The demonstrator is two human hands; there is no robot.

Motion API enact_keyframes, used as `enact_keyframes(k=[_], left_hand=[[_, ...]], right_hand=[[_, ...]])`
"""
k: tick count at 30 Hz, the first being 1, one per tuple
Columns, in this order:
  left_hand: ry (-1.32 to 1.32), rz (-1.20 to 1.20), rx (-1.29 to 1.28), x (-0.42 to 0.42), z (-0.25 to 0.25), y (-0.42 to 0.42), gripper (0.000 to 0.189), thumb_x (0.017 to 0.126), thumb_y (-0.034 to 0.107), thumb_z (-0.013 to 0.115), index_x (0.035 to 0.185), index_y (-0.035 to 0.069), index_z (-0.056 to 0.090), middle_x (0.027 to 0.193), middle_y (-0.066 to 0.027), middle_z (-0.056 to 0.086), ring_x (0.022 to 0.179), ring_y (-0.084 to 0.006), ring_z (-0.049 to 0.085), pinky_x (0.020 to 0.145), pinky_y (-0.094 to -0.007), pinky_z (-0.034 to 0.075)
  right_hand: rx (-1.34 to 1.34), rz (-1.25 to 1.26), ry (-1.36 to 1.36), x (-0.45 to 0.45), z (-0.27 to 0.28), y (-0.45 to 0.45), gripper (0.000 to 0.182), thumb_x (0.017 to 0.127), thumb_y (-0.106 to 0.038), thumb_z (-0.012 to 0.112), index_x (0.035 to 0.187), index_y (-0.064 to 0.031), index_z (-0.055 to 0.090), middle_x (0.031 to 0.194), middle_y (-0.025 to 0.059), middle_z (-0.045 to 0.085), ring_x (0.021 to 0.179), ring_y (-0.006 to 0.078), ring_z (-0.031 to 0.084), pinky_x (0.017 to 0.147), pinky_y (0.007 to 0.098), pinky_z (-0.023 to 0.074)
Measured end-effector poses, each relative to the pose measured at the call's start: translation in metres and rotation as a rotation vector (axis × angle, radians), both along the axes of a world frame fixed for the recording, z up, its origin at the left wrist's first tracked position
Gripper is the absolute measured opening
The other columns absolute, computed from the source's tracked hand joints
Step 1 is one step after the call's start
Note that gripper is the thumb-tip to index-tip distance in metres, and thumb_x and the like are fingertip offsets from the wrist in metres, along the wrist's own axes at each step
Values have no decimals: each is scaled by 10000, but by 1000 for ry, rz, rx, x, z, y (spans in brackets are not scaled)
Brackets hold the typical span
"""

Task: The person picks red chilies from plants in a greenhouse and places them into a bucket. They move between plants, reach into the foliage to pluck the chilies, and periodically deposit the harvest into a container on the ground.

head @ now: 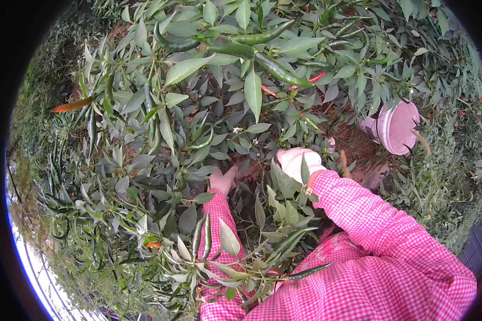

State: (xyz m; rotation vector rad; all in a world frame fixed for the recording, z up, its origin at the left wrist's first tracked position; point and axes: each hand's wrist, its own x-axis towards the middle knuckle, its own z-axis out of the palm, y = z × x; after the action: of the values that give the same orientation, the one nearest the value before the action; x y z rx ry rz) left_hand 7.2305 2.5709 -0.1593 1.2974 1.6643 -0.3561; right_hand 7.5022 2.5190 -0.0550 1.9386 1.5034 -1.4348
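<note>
Both arms, in pink checked sleeves, reach into leafy chili pepper plants. My left hand (222, 179), pale and apparently gloved, is low among the leaves; its fingers are partly hidden, and whether it holds anything cannot be told. To its right, my right hand (299, 163) in a white glove is curled beside a leafy stem, with its fingertips hidden from view. Green chili peppers (283, 72) hang above the hands, with a red chili pepper (317, 77) near them. An orange chili pepper (73, 105) is at the left. More green chilies (207, 236) cross in front of the left sleeve.
A whitish plastic bucket (397, 127) lies tilted on the ground to the right, beyond my right hand. Brown dry ground litter (351, 140) shows between it and the plants. Dense foliage surrounds both arms, and a branch with chilies (305, 272) overhangs my lap.
</note>
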Motion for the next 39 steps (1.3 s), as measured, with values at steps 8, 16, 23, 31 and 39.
enact_keyframes(k=[8,16,23,31,39], left_hand=[[-661,1058,-361,-11,-34,5,472,901,220,723,1295,17,558,1150,-112,663,1027,-233,655,884,-356,534],[-800,1230,-150,-14,8,7,457,913,211,709,1295,22,545,1140,-107,663,1006,-234,661,860,-354,549],[-936,1335,-39,-5,27,9,444,923,204,698,1295,27,534,1131,-103,663,988,-234,667,839,-352,562],[-1024,1434,26,-6,41,-3,429,934,196,684,1295,33,521,1121,-99,663,966,-235,674,815,-349,577],[-828,729,180,-26,54,-12,288,930,219,668,1160,59,603,1000,-72,678,841,-204,668,681,-328,533]], right_hand=[[69,-27,170,-12,-2,-10,243,821,-114,583,1031,-15,654,956,202,701,925,385,687,785,461,555],[-87,58,209,-36,9,11,354,912,-158,462,1193,-4,611,984,217,688,945,384,679,812,476,538],[-109,36,274,-24,16,17,402,863,-150,500,1240,-83,625,1028,224,690,1001,386,671,856,476,529],[292,-420,458,-30,55,45,317,949,-295,553,1185,-90,611,994,136,687,938,327,673,830,410,530],[289,-456,599,-78,34,49,353,888,-445,574,916,-103,657,799,120,657,779,338,676,701,433,524]])
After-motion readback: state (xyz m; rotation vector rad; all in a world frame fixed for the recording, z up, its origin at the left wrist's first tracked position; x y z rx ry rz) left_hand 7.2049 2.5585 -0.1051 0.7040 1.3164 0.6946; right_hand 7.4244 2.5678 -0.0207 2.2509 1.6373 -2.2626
